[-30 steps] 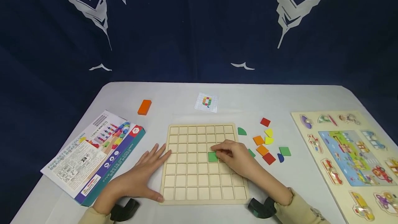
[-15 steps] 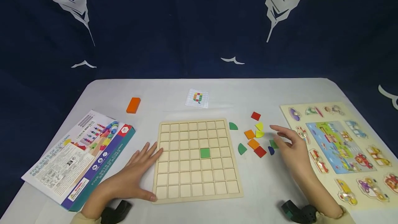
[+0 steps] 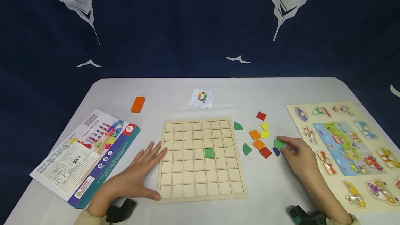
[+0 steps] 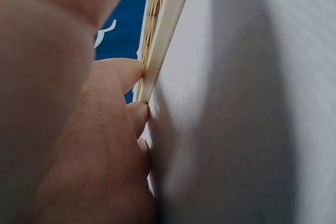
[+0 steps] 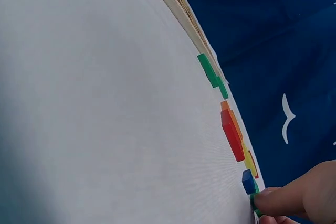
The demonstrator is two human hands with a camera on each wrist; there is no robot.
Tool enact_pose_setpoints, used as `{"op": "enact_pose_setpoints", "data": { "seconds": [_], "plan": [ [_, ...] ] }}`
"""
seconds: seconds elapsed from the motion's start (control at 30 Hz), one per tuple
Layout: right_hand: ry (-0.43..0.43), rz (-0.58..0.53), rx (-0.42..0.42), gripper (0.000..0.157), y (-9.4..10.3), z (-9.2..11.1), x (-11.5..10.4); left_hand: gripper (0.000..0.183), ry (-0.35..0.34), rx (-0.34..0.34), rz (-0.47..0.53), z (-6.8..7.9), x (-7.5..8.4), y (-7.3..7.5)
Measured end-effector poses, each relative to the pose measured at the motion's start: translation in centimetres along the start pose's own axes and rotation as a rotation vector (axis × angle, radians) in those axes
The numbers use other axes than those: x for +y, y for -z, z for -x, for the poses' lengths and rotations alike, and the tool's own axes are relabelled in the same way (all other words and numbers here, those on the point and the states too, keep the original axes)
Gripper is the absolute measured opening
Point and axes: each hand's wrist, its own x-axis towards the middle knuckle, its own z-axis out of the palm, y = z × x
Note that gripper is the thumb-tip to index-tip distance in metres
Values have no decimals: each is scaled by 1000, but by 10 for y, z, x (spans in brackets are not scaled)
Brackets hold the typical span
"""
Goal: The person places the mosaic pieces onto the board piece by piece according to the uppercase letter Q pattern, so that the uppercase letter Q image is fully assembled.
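Note:
In the head view, a wooden grid board [image 3: 200, 175] lies in the middle of the table with one green square tile [image 3: 209, 153] in a cell. My left hand [image 3: 134, 174] spreads its fingers along the board's left edge, fingertips and thumb touching it; the left wrist view shows fingertips [image 4: 137, 69] against the rim. My right hand [image 3: 301, 157] pinches another green square [image 3: 278, 143] between thumb and fingers, on the table right of the loose pieces. A blue half-round piece [image 3: 276, 151] lies beside it. In the right wrist view the thumb [image 5: 283, 198] partly hides that green square.
Loose red [image 3: 265, 152], orange [image 3: 258, 144], yellow [image 3: 265, 134] and green quarter-round pieces [image 3: 247, 149] lie right of the board. A pattern card [image 3: 201, 98] and an orange block [image 3: 138, 104] are behind. A box [image 3: 87, 159] stands left, a picture puzzle [image 3: 347, 155] right.
My right hand has left the green tile in the board, moved right to the loose pieces, and taken hold of another green square. The left hand stays at the board's edge.

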Motion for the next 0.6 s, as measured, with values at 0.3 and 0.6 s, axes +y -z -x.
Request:
{"op": "enact_pose_setpoints", "data": {
  "seconds": [0.3, 0.6],
  "plan": [
    [20, 23, 17, 28, -3, 2, 2, 125, 7, -11, -18, 0, -1, -2],
    [37, -32, 41, 19, -2, 2, 2, 125, -16, -5, -42, 0, -2, -2]
  ]
}}
